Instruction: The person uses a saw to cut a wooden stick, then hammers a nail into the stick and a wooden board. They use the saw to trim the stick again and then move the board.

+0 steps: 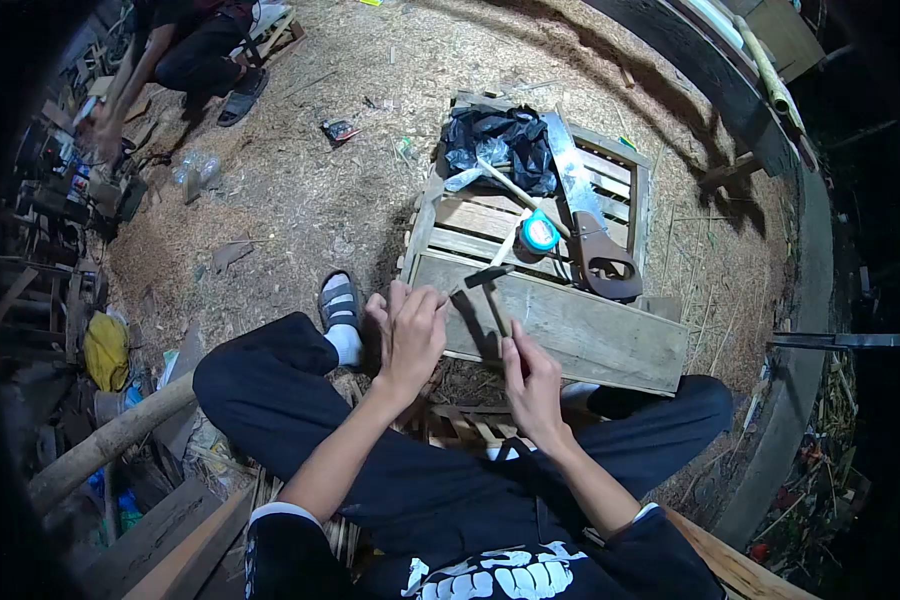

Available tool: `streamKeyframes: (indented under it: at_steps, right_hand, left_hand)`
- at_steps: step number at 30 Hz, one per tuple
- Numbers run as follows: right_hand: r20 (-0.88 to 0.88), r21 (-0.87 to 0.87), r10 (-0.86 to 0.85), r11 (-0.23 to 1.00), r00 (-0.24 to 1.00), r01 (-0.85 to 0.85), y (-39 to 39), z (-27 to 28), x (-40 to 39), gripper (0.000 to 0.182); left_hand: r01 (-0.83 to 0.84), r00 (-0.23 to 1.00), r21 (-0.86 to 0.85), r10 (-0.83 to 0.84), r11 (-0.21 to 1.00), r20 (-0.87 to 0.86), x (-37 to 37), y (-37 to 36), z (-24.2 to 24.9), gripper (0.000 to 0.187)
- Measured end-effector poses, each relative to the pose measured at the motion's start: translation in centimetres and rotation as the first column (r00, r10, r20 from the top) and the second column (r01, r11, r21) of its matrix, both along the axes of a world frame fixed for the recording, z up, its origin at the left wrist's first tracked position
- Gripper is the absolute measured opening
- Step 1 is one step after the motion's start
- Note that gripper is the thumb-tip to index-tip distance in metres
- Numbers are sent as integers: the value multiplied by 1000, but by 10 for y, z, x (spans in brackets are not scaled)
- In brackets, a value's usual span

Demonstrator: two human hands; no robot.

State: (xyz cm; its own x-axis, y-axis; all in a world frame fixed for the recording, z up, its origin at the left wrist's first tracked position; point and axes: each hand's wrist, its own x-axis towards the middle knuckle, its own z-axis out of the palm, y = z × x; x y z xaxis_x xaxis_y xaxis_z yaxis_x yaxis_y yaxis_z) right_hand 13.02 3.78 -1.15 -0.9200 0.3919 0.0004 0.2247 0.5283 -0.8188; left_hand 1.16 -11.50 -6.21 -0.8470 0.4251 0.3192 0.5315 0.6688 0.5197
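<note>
My right hand point(534, 385) grips the wooden handle of a hammer point(489, 277), its dark head raised over a plank. My left hand point(408, 338) is pinched closed just left of the hammer head; a tiny thin tip shows at its fingers, too small to name. Beneath both hands lies the wide wooden plank point(590, 340), across the near end of a slatted wooden stand point(425, 215). On the slats are a teal tape measure point(539, 234), a handsaw point(575, 180) with a brown handle, a wooden stick point(510, 188) and a black plastic bag point(525, 140).
Another person point(195, 60) crouches at the upper left, among piled scraps. Sawdust and shavings cover the ground point(330, 180). A bamboo pole point(115, 440) lies at my left, beside a yellow bag point(106, 352). A concrete edge point(805, 350) runs along the right.
</note>
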Motion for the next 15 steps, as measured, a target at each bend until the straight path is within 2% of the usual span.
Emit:
streamKeyframes:
  at_steps: [1, 2, 5, 6, 7, 9, 12, 15]
  right_hand:
    - [-36, -11, -49, 999, 998, 49, 0, 1, 0, 36]
    - [75, 30, -3, 1000, 997, 1, -1, 4, 0, 35]
    - [3, 28, 74, 997, 997, -74, 4, -4, 4, 35]
    - [94, -74, 37, 997, 995, -30, 4, 14, -1, 34]
    - [100, -81, 37, 996, 994, -29, 1, 9, 1, 34]
    - [72, 12, -5, 1000, 997, 4, 2, 1, 1, 35]
    - [71, -32, 3, 999, 997, -1, 3, 7, 0, 35]
    - [49, -25, -20, 999, 999, 21, 1, 10, 0, 35]
  left_hand:
    - [-1, 1000, 1, 1, 1000, 1, 0, 0, 0, 12]
    - [2, 1000, -6, -1, 1000, 13, 0, 0, 0, 13]
    - [11, 1000, 3, -11, 1000, 13, 0, 1, 0, 14]
    - [4, 1000, 16, -4, 1000, 2, 0, 0, 1, 14]
    - [4, 1000, 8, -4, 1000, 8, 1, -3, 1, 14]
    - [11, 999, 47, -13, 999, 42, -1, 0, 5, 10]
    - [10, 1000, 65, -8, 998, -23, -1, 1, 4, 9]
    - [12, 1000, 37, -13, 999, 27, -1, -1, 7, 9]
